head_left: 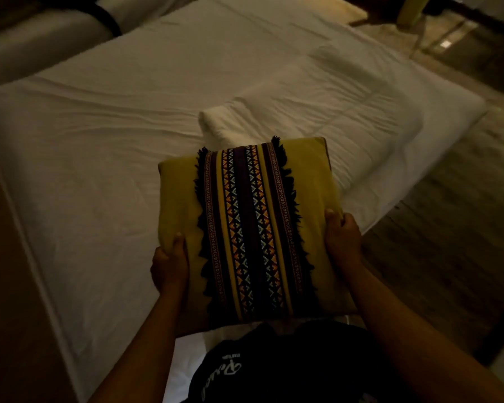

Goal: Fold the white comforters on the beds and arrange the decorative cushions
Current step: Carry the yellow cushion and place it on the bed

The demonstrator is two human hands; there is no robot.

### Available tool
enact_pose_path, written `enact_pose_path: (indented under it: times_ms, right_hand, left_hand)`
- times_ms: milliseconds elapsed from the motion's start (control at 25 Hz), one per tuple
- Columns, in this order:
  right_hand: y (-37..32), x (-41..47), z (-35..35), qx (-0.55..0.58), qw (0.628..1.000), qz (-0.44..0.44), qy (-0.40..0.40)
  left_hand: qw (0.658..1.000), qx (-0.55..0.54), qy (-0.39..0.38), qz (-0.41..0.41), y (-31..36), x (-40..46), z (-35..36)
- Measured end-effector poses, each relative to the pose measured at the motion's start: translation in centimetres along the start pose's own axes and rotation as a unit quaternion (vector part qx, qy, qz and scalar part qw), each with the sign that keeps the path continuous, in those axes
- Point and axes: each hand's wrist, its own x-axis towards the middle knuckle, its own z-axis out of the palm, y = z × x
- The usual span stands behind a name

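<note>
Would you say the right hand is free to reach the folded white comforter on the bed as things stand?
Probably not yet: the right hand grips the yellow cushion together with the left hand. The folded comforter lies uncovered just beyond, so nothing else blocks it.

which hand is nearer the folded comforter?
Right. The right hand grips the cushion edge just below the folded comforter; the left hand grips the opposite edge, farther away.

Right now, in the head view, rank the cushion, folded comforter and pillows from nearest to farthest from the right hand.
1. Cushion: gripped by the right hand at its right edge.
2. Folded comforter: just beyond, on the bed's right side.
3. Pillows: far upper left.
</note>
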Motion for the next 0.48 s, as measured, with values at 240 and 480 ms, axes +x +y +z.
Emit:
enact_pose_path:
  times_ms: [240,480]
  right_hand:
    - [3.8,6.8,-10.6,0.085,0.995,0.042,0.021]
    - [6.1,15.2,-21.2,0.13,0.989,0.056,0.05]
  left_hand:
    - [0.997,0.022,-0.035,0.06,6.8,-7.6,9.6]
    - [0.995,0.042,-0.043,0.082,12.8,-15.2,19.9]
